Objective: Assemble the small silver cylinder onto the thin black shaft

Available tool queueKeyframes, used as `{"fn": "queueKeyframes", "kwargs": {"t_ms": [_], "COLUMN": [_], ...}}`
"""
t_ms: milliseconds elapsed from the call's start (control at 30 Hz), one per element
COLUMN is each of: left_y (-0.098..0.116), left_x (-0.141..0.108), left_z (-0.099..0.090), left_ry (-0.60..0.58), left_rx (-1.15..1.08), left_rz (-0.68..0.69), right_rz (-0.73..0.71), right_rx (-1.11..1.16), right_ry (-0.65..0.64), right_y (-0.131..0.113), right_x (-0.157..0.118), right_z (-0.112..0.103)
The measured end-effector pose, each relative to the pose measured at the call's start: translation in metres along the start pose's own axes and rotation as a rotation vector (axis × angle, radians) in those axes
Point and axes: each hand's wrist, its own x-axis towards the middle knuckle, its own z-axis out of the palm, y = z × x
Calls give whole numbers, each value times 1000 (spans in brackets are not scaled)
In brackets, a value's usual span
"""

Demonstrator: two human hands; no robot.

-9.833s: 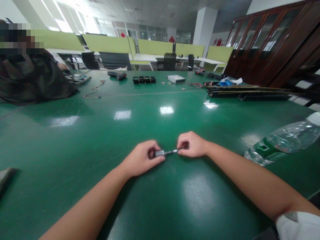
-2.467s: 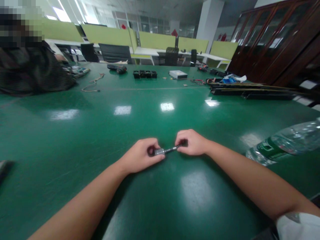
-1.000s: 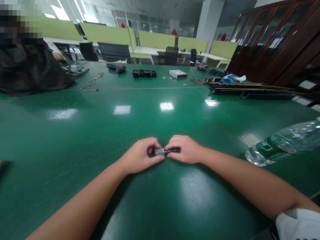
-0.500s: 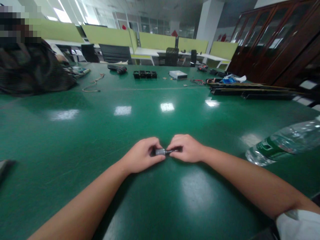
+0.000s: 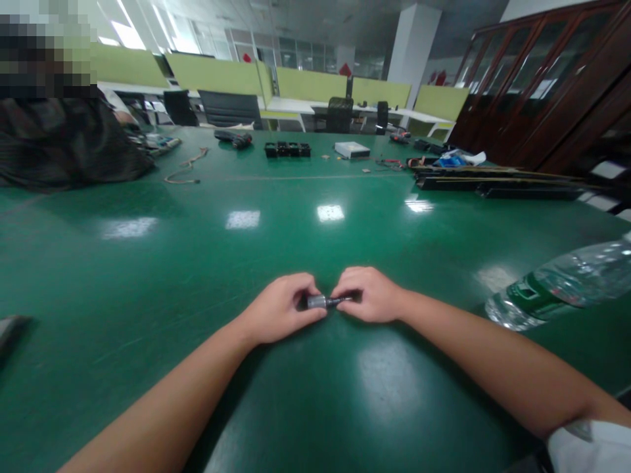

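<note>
Between my hands, low over the green table (image 5: 296,243), is a small grey metallic cylinder (image 5: 317,301) with a thin dark shaft (image 5: 336,301) pointing right. My left hand (image 5: 282,309) is closed around the cylinder, thumb and fingers on either side of it. The thumb and fingertips of my right hand (image 5: 367,294) pinch the dark shaft at its right end. What the fingers cover of both parts is hidden, and fine detail is too small to tell.
A clear bottle with a green label (image 5: 552,289) lies at the right. Farther back are a black block (image 5: 287,150), a white box (image 5: 351,150), a cable (image 5: 185,172) and long black strips (image 5: 493,180). A person beside a dark bag (image 5: 69,141) is at the far left.
The camera view has shifted very slightly. Both hands keep the same hold on the cylinder and shaft.
</note>
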Motion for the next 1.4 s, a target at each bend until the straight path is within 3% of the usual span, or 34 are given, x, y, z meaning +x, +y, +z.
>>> {"fn": "queueKeyframes", "kwargs": {"t_ms": [433, 800, 1400], "left_y": [3, -1, 0], "left_x": [1, -1, -1], "left_z": [-1, 1, 4], "left_ry": [-2, 17, 51], "left_rx": [-4, 6, 13], "left_rz": [-18, -57, -40], "right_rz": [59, 208, 74], "right_rx": [-26, -9, -24], "right_ry": [-15, -11, -25], "right_y": [-2, 25, 4], "right_x": [1, -8, 0], "right_z": [0, -25, -2]}}
